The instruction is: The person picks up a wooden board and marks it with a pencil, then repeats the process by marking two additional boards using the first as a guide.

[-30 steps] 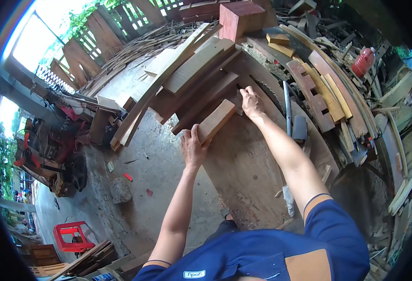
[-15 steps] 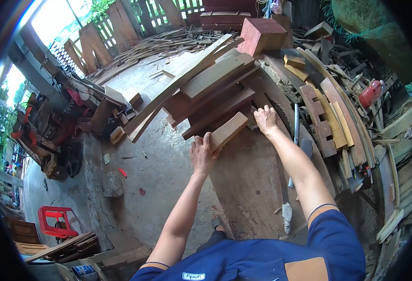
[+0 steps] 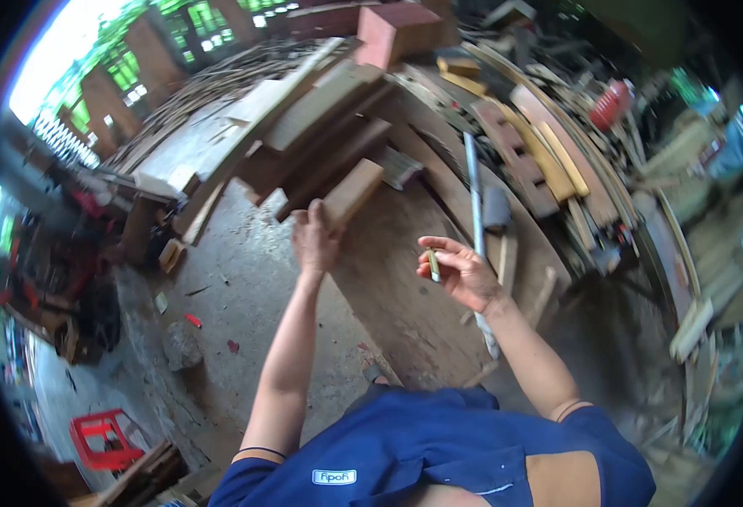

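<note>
My left hand (image 3: 315, 240) is closed round the near end of a short wooden block (image 3: 353, 193), which lies at the front of stacked brown timber (image 3: 329, 161). In front of my body, over the wide plank, my right hand (image 3: 464, 275) pinches a short, thin, yellowish pencil-like stick (image 3: 434, 264) with a pale lower end. Its exact kind is too small to make out. Right of that hand, a long grey pipe-like rod (image 3: 475, 190) lies near a dark grey cylinder (image 3: 496, 209). A wooden piece with a grey ridged face (image 3: 402, 168) sits just beyond the block.
A wide wooden plank (image 3: 388, 313) stretches below my hands. To the right lie a notched reddish board (image 3: 515, 156), yellow wood strips and a red bottle (image 3: 611, 105). A red block (image 3: 395, 34) stands at the back. A red plastic stool (image 3: 105, 439) is at lower left.
My right hand has come back toward my body from beside the timber stack and now shows the thin stick. My left hand still grips the block. The whole view has shifted.
</note>
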### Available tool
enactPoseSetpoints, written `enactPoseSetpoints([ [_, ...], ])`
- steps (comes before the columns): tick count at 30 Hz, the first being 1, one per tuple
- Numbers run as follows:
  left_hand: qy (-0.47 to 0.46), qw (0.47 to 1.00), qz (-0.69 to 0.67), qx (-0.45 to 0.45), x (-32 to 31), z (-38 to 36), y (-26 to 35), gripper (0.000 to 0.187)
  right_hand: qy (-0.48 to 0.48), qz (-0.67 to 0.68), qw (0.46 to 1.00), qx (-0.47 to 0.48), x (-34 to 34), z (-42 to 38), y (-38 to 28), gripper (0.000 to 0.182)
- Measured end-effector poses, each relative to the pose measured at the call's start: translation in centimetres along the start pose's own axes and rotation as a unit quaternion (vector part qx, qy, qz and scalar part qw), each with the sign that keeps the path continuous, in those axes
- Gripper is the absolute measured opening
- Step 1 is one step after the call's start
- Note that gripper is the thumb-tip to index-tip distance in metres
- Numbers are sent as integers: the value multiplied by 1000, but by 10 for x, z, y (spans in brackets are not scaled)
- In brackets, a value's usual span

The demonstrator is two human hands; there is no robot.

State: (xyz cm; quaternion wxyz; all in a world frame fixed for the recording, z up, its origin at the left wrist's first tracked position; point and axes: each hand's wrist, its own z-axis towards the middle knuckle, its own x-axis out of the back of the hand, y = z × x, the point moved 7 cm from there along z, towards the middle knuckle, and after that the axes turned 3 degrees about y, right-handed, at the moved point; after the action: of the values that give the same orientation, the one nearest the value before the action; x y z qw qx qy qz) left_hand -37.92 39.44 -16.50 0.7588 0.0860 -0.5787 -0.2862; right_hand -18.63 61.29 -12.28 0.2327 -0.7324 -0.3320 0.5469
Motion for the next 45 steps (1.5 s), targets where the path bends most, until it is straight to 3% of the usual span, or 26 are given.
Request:
enactPoseSetpoints([
  [3, 56, 998, -23, -35, 5, -9, 3, 90, 13, 48, 998, 29, -11, -53, 20, 37],
  [4, 31, 997, -66, -22, 2, -16, 1, 94, 52, 28, 998, 31, -8, -66, 29, 30],
  [5, 75, 994, -57, -58, 7, -27, 9, 91, 62, 35, 997, 33, -3, -74, 37, 30],
  [7, 93, 989, -89, -72, 14, -59, 27, 83, 108, -212, 965, 108, 11, -87, 47, 19],
  [8, 78, 990, -90, -75, 16, -75, 37, 83, 154, -352, 910, 158, 16, -94, 49, 15],
  [9, 94, 984, -80, -125, 23, -95, 54, 79, 188, -537, 800, 192, 1, -106, 38, 12],
  [10, 116, 976, -71, -172, 32, -113, 70, 75, 189, -602, 741, 232, -4, -112, 39, 16],
  [11, 78, 971, -110, -199, 36, -127, 82, 71, 181, -662, 674, 273, -10, -114, 41, 20],
  [12, 44, 970, -121, -206, 33, -142, 88, 71, 172, -664, 677, 267, -8, -113, 46, 20],
  [14, -17, 968, -141, -205, 30, -167, 95, 71, 136, -784, 532, 290, -12, -110, 56, 33],
  [15, -46, 967, -152, -199, 28, -178, 96, 71, 130, -784, 534, 288, -9, -106, 60, 33],
  [17, -58, 970, -151, -184, 29, -195, 93, 70, 97, -833, 471, 272, -5, -102, 68, 40],
  [21, -94, 972, -137, -166, 33, -220, 89, 68, 87, -828, 472, 290, -3, -104, 63, 40],
  [27, -133, 975, -51, -172, 30, -266, 121, 67, 116, -779, 517, 335, 24, -118, 13, 38],
  [29, -145, 976, -46, -153, 21, -279, 139, 70, 191, -756, 549, 300, 53, -126, -14, 34],
  [37, -145, 980, -3, -135, -8, -281, 190, 69, 282, -754, 522, 282, 160, -141, -61, 24],
  [39, -127, 986, 16, -107, -14, -282, 190, 64, 305, -716, 568, 268, 184, -154, -76, 23],
  [40, -125, 986, 13, -111, -15, -282, 193, 61, 304, -737, 533, 284, 184, -163, -86, 24],
  [42, -107, 989, 6, -101, -12, -280, 195, 54, 299, -758, 513, 270, 197, -167, -92, 26],
  [45, -41, 995, 16, -85, -11, -281, 193, 49, 215, -762, 532, 300, 186, -152, -80, 25],
])
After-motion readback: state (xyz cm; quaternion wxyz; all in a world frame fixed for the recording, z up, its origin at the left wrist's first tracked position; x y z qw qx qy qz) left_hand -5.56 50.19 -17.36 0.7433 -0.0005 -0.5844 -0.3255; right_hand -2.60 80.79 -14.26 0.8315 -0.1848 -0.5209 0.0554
